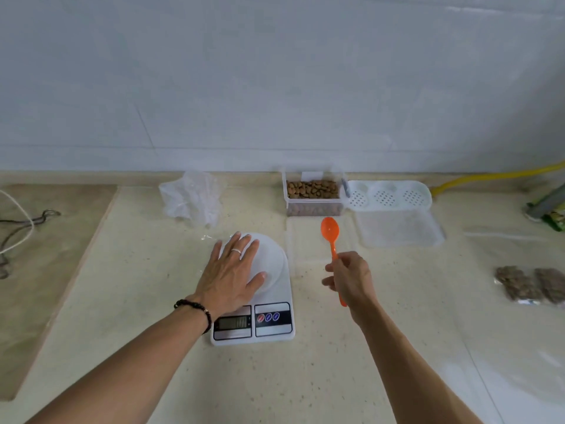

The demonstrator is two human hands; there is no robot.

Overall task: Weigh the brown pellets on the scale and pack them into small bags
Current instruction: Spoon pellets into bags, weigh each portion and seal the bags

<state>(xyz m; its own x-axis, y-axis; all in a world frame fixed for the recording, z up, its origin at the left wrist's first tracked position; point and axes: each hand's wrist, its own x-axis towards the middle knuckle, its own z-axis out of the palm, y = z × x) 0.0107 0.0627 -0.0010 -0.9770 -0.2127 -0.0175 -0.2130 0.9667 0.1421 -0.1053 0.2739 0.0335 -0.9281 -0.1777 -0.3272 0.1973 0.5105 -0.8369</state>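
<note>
A white digital scale sits in the middle of the counter with a white bowl on its platform. My left hand lies flat with straight fingers over the bowl's left side. My right hand grips the handle of an orange spoon, whose empty bowl points away from me. A clear box of brown pellets stands at the back, just beyond the spoon. Two filled small bags of pellets lie at the right.
A crumpled pile of clear bags lies at the back left. A clear lid and a white perforated tray sit right of the pellet box. A yellow hose runs along the wall. Cables lie far left.
</note>
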